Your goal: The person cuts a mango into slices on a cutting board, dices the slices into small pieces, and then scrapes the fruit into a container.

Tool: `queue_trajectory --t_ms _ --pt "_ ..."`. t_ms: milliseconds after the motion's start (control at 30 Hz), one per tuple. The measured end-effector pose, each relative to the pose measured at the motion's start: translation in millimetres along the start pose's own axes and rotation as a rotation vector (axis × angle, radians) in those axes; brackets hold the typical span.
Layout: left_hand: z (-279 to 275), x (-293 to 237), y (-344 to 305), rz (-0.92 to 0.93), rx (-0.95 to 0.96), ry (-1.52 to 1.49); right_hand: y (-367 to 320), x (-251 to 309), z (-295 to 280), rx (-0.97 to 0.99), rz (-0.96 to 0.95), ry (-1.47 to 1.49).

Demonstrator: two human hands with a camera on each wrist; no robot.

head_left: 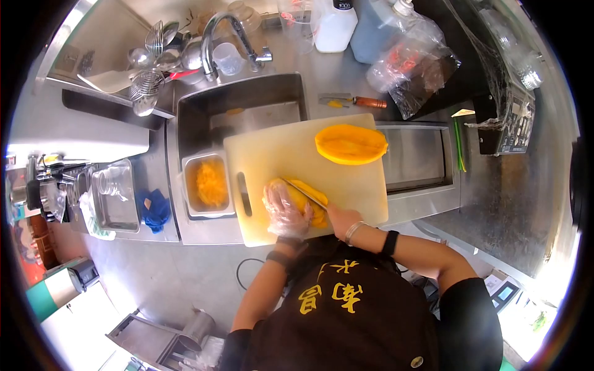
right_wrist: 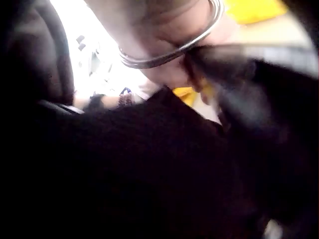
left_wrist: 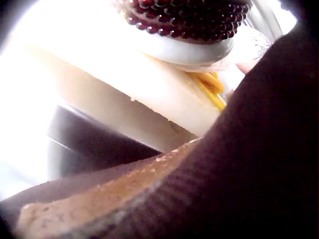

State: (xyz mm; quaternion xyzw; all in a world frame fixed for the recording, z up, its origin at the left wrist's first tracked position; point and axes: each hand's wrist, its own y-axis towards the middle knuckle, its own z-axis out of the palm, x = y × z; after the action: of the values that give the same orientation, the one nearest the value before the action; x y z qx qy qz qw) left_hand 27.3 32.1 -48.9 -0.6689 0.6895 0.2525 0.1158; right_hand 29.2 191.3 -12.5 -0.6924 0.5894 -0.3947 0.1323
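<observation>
In the head view my left hand (head_left: pixel 286 210), in a clear plastic glove, grips a peeled yellow squash half (head_left: pixel 301 199) on the cream cutting board (head_left: pixel 272 148). My right hand (head_left: pixel 342 221) holds a knife (head_left: pixel 302 190), its blade lying slantwise over that half close to the left fingers. A second squash half (head_left: pixel 351 145), hollow side up, lies at the board's far right. Some yellow flesh (left_wrist: pixel 209 82) shows past the beaded bracelet (left_wrist: pixel 184 20) in the left wrist view. Dark cloth fills most of the right wrist view, below a metal bangle (right_wrist: pixel 172 56).
A steel pan (head_left: pixel 189 204) of orange stringy pulp (head_left: pixel 211 183) stands left of the board. Behind are the sink (head_left: pixel 247 93) and a wooden-handled tool (head_left: pixel 369 102). Bottles (head_left: pixel 335 28) and a plastic bag (head_left: pixel 408 68) stand at the back; a blue cloth (head_left: pixel 154 210) lies left.
</observation>
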Motion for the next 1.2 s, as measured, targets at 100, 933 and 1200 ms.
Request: queue_trajectory --t_ms 100,933,1200 --pt "2.7 1.1 -0.1 0.002 -0.036 -0.007 9.9 -0.7 4.5 -0.087 -0.071 -0.062" --pt "3.2 0.6 1.6 0.006 -0.073 0.007 -2.3 -4.4 10.0 -0.084 -0.075 -0.063" --pt "2.6 -0.1 -1.6 -0.029 -0.012 0.073 13.1 -8.7 15.1 -0.140 -0.123 -0.015"
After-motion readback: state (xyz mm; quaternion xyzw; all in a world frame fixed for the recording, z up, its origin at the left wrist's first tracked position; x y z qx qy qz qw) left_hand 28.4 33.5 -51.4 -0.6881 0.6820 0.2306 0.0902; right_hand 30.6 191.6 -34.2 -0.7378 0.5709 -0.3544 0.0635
